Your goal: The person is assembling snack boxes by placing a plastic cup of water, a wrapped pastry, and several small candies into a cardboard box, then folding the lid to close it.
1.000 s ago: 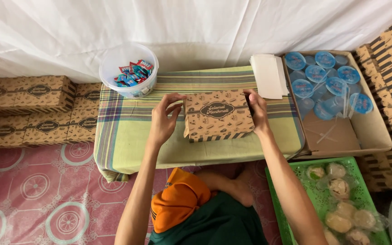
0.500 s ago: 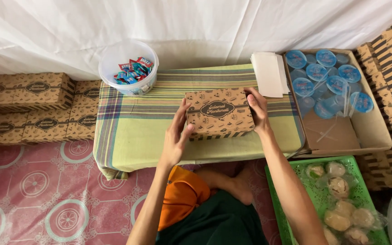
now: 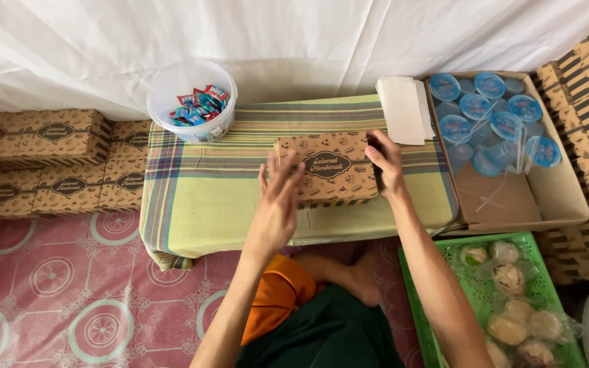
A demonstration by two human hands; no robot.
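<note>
A closed brown printed box lies flat near the middle of the low desk, which is draped in a green-and-yellow striped cloth. The box's long axis runs left to right, parallel to the near edge of the desk.

The right hand is at the box's right end, its fingers curled against that short side and touching it; whether they truly grip the end or only steady it, I cannot tell. The left hand hovers just near and over the box's left end, palm down, fingers spread wide and slightly blurred, holding nothing. So the box lies far of, and slightly right of, the left fingers, while the right hand is the one in contact.

Far left on the desk stands a clear round tub of small wrapped sweets. At the far right lies a stack of white paper sheets. Just right of the desk an open carton holds sealed blue-lidded cups and loose straws. Nearer, a green tray carries wrapped snacks. More brown printed boxes are stacked on the floor at left and along the right edge.
</note>
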